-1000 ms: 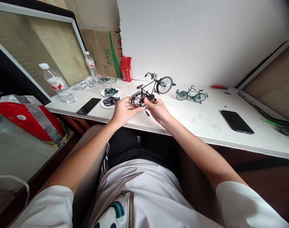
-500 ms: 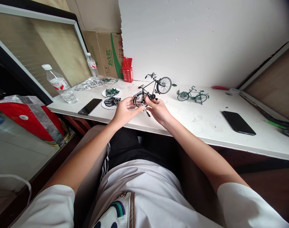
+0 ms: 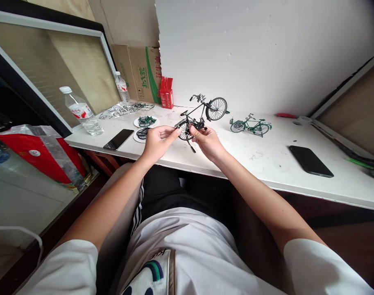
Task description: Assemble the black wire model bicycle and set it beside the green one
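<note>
A black model bicycle (image 3: 199,111) is held tilted above the white table, its front wheel raised to the right. My right hand (image 3: 207,141) pinches it near the pedals and rear wheel. At the left edge of the rear wheel, my left hand (image 3: 160,141) has its thumb and fingertips closed on the bicycle's rear end. A thin dark part hangs down below the rear wheel. Farther right, a green model bicycle (image 3: 250,125) stands on the table. Two small white plates lie left of my hands, one with green parts (image 3: 146,121), the other with black parts (image 3: 142,133).
On the white table (image 3: 251,164) lie a phone (image 3: 118,139) at left and a black phone (image 3: 310,160) at right. Two water bottles (image 3: 80,110), a red box (image 3: 166,92) and a cardboard box (image 3: 140,73) stand behind. A red bag (image 3: 39,151) is at lower left.
The black bicycle and my right hand have shifted slightly right in view. My left thumb has moved up and left, from below the rear wheel to its left edge.
</note>
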Demonstrator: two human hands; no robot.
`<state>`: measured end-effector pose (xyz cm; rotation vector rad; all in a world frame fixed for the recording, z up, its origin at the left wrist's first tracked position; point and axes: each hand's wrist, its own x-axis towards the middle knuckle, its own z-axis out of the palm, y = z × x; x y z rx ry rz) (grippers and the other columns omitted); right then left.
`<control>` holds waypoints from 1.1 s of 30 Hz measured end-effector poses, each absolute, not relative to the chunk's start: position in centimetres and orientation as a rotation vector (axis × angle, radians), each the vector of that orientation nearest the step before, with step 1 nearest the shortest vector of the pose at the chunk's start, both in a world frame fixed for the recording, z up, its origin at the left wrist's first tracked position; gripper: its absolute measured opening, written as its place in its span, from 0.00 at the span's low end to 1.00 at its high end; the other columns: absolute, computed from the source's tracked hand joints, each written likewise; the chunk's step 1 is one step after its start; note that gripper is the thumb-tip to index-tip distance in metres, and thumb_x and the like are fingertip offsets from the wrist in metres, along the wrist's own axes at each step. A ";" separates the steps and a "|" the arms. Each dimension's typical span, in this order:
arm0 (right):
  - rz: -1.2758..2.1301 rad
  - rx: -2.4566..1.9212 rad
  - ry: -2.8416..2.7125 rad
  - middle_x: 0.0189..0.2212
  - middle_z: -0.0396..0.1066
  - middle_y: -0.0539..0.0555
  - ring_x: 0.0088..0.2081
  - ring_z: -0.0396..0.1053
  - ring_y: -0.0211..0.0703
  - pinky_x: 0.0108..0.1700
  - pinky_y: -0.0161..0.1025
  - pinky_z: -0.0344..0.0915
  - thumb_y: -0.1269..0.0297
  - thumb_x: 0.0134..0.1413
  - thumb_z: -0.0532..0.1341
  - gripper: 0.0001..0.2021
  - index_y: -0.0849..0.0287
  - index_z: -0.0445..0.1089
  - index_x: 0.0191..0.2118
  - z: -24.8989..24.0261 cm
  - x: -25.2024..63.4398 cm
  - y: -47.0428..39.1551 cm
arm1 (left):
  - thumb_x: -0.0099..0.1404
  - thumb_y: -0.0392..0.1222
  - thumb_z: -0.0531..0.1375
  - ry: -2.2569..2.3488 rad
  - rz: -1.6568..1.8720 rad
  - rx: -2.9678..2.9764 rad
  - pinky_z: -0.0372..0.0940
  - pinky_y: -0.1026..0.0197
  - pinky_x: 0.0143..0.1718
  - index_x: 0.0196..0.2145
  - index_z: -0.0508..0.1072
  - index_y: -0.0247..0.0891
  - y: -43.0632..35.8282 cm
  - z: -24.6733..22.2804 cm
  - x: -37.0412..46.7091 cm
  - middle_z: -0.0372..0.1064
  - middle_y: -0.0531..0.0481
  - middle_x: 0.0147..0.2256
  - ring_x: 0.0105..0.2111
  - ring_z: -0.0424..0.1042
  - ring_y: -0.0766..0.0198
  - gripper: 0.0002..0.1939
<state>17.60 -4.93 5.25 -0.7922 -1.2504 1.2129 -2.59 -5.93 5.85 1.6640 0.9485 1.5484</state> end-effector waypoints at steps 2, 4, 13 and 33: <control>1.197 -0.773 -1.263 0.37 0.78 0.49 0.39 0.70 0.41 0.38 0.40 0.66 0.40 0.40 0.82 0.26 0.53 0.81 0.38 5.1 17.7 -4.8 | 0.58 0.63 0.76 0.953 1.548 1.680 0.80 0.52 0.47 0.36 0.85 0.36 -6.1 6.1 -2.6 0.85 0.40 0.38 0.40 0.85 0.51 0.26; 1.183 -0.757 -1.272 0.37 0.79 0.50 0.39 0.70 0.41 0.38 0.40 0.66 0.41 0.42 0.82 0.25 0.53 0.81 0.38 5.0 17.7 -4.8 | 0.59 0.64 0.76 0.954 1.550 1.694 0.80 0.53 0.46 0.36 0.85 0.36 -6.1 6.2 -2.6 0.85 0.40 0.37 0.39 0.85 0.51 0.25; 1.152 -0.770 -1.302 0.36 0.77 0.51 0.39 0.69 0.42 0.38 0.38 0.65 0.36 0.43 0.80 0.27 0.56 0.78 0.35 5.0 17.8 -4.6 | 0.58 0.66 0.75 0.934 1.415 1.664 0.77 0.54 0.47 0.37 0.85 0.35 -6.3 6.6 -3.1 0.85 0.40 0.38 0.40 0.84 0.52 0.29; 1.834 -0.590 -1.276 0.33 0.72 0.51 0.33 0.69 0.40 0.35 0.37 0.69 0.44 0.63 0.73 0.20 0.58 0.74 0.39 6.3 18.1 -5.8 | 0.62 0.43 0.73 1.160 1.802 2.276 0.68 0.45 0.65 0.60 0.71 0.40 -3.4 5.6 -7.1 0.69 0.35 0.62 0.63 0.71 0.43 0.30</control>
